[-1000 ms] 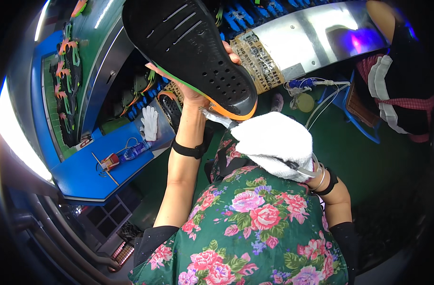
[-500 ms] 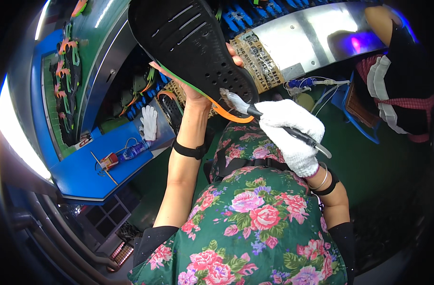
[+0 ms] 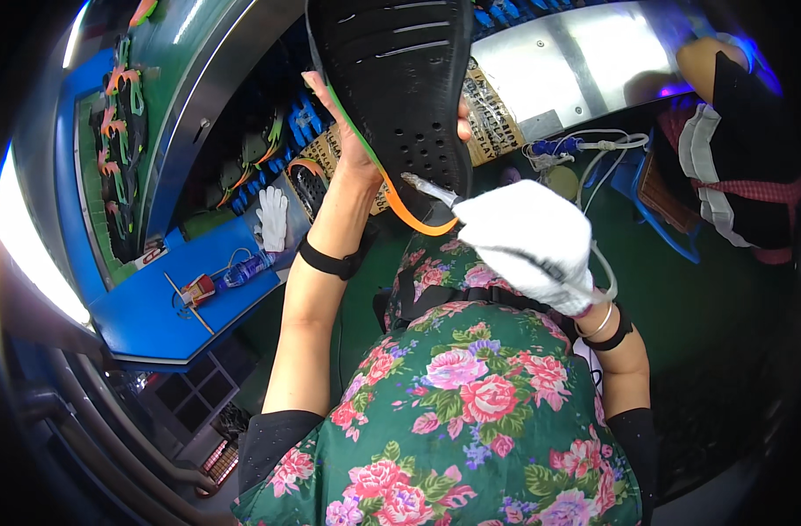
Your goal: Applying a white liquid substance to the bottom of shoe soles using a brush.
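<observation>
My bare left hand [image 3: 352, 145] grips a black, sole-shaped shoe part [image 3: 396, 96], wide end up. Its thumb lies along the left edge and fingertips show at the right edge. The part has long grooves above, small round holes lower down, a green left edge and an orange band [image 3: 409, 217] curving round the narrow end. In a white knit glove, my right hand [image 3: 532, 241] is closed round a brush [image 3: 433, 188]. The bristles are over the narrow end, near the holes; whether they touch it I cannot tell.
On the left, a blue table [image 3: 146, 320] bears a white glove [image 3: 272, 217], a bottle [image 3: 247, 270] and a red can [image 3: 199, 289] with a stick. Another holed black shoe part [image 3: 308, 188] lies behind my left wrist. A metal-topped conveyor [image 3: 593, 66] curves across the back; a person [image 3: 712, 79] is at right.
The shoe part has shifted right and up and turned more upright, with my left hand. My right hand has tilted, and the brush tip has moved slightly left.
</observation>
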Action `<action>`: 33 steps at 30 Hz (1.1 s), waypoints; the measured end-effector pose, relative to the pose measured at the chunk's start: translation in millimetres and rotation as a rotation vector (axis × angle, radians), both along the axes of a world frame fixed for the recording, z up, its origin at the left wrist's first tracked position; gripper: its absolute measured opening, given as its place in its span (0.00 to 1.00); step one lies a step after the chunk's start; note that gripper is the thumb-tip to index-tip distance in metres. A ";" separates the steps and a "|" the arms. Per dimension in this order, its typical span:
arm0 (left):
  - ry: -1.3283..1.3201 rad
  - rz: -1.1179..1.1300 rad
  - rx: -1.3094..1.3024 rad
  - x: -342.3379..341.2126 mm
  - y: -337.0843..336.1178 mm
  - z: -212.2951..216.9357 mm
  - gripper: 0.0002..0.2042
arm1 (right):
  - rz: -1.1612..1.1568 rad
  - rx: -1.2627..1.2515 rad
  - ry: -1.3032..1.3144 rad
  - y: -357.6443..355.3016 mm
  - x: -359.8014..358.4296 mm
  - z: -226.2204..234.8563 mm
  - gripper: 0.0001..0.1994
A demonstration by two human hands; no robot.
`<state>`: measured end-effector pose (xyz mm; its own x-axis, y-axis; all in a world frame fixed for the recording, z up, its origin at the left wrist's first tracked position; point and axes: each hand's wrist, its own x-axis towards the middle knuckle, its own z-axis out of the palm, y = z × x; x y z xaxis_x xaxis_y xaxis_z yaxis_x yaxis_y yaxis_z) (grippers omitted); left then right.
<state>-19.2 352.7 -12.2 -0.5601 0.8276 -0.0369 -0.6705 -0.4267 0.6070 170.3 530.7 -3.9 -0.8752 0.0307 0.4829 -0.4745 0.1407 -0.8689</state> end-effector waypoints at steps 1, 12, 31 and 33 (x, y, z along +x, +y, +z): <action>-0.018 -0.015 -0.009 -0.9 -0.2 2.1 0.61 | 0.017 0.110 0.019 -3.8 2.0 2.7 0.15; -0.198 -0.233 -0.214 -1.2 0.0 10.1 0.64 | 0.096 0.125 0.087 -7.2 -0.4 -5.6 0.15; -0.097 -0.364 -0.691 3.5 6.5 4.5 0.51 | 0.468 -0.047 -0.014 15.2 -23.9 -9.1 0.11; -0.226 -0.281 -0.521 8.2 6.1 -5.0 0.53 | 0.413 -0.377 -0.212 14.7 -14.1 -21.3 0.07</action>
<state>-11.0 358.8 -17.2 -0.2548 0.7834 -0.5669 -0.8499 0.0982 0.5177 156.2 545.3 -25.2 -0.9270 -0.1977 0.3187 -0.2353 -0.3549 -0.9048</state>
